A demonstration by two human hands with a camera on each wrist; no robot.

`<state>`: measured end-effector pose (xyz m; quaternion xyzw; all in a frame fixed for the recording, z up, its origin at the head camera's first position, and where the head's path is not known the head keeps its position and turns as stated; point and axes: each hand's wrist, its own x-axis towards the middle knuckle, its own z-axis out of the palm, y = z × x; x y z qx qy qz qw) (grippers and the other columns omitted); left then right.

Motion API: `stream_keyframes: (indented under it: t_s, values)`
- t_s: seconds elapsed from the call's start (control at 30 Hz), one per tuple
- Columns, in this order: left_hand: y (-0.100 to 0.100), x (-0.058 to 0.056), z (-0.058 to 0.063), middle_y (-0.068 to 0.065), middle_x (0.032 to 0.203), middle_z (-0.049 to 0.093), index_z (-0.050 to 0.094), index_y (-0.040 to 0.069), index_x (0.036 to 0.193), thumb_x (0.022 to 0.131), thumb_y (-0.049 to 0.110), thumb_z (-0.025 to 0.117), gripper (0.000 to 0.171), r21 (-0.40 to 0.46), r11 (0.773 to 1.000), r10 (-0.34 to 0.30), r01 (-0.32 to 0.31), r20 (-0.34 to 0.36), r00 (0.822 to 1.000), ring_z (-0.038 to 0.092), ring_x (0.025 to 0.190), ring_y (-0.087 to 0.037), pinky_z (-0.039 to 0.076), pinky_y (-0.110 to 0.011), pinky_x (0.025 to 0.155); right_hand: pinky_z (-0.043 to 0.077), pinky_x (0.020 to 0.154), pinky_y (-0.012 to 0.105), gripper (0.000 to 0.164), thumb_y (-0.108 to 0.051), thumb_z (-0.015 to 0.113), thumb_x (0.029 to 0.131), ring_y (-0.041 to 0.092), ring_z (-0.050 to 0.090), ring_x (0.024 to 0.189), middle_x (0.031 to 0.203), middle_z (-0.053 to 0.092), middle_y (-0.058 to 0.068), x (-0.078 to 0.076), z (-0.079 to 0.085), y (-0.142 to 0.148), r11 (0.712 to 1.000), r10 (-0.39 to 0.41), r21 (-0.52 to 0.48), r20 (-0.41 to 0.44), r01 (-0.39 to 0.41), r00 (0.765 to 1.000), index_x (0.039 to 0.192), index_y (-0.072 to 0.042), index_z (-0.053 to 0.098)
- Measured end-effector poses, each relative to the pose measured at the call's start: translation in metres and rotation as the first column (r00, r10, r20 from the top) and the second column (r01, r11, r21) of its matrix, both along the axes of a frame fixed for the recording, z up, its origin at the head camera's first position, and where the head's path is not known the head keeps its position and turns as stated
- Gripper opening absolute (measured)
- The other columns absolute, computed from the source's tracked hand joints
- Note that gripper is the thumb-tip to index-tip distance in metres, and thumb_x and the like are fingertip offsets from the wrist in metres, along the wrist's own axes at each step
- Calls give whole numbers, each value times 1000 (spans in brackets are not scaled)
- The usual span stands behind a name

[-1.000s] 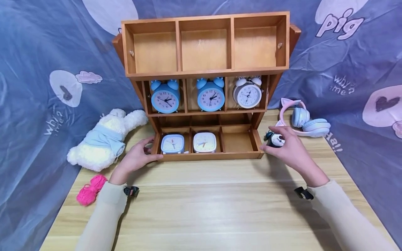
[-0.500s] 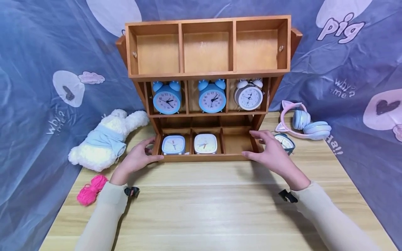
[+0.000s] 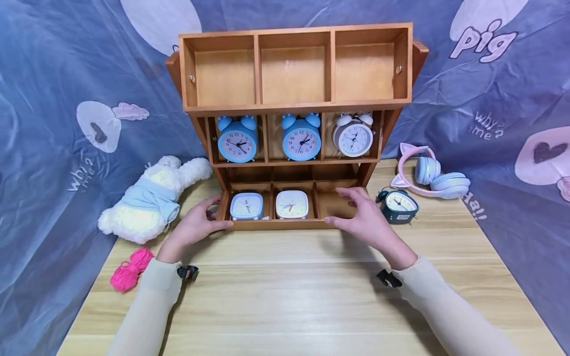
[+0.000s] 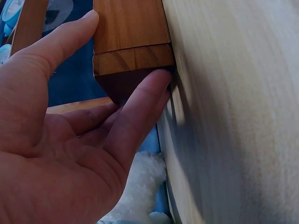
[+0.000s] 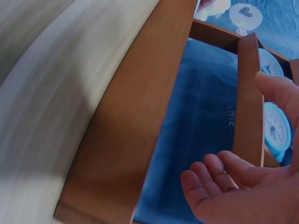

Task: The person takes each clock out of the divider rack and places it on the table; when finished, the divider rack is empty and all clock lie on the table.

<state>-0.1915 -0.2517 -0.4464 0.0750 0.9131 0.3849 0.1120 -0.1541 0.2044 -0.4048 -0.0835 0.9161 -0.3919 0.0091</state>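
A tiered wooden shelf (image 3: pixel 285 225) stands at the back of the table. My left hand (image 3: pixel 193 228) grips the left end of its lowest tier; the left wrist view has thumb and fingers (image 4: pixel 140 109) about the wooden corner. With fingers and thumb spread, my right hand (image 3: pixel 366 222) is over the lowest tier's right compartment, holding nothing. A blue square clock (image 3: pixel 246 205) and a white square clock (image 3: pixel 291 203) sit in that tier's left and middle compartments. Just right of the shelf, a dark green twin-bell alarm clock (image 3: pixel 400 206) stands on the table.
The middle tier bears two blue alarm clocks (image 3: pixel 237 143) and a white one (image 3: pixel 355 139). Cat-ear headphones (image 3: pixel 427 173) lie at the back right. A white plush toy (image 3: pixel 149 202) and pink yarn (image 3: pixel 131 269) lie left on the wooden table (image 3: pixel 276 296).
My right hand has moved left from beside the dark green clock to over the right compartment. That clock now shows fully, turned to face forward. My left hand stays at the shelf's end.
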Motion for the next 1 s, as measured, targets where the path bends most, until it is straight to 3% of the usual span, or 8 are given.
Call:
stream_keyframes:
  t_s: [0.4,1.0]
  values:
    - [0,0,0,-31,162,57,35,0,174,98,35,89,99,0,1000,-6,6,-1,1000,72,131,-45,64,-48,95,51,117,66,87,-42,94,90,48,57,145,159,55,17,-11,-12,-38,999,25,-27,63,-23,998,161,-8,56]
    - [0,0,1,-30,165,55,35,0,173,98,37,89,100,-21,1000,-5,5,-16,1000,72,128,-42,63,-48,95,46,127,60,98,-39,97,84,45,56,148,161,51,22,-28,-21,-88,1000,16,-22,-3,-16,1000,162,1,53]
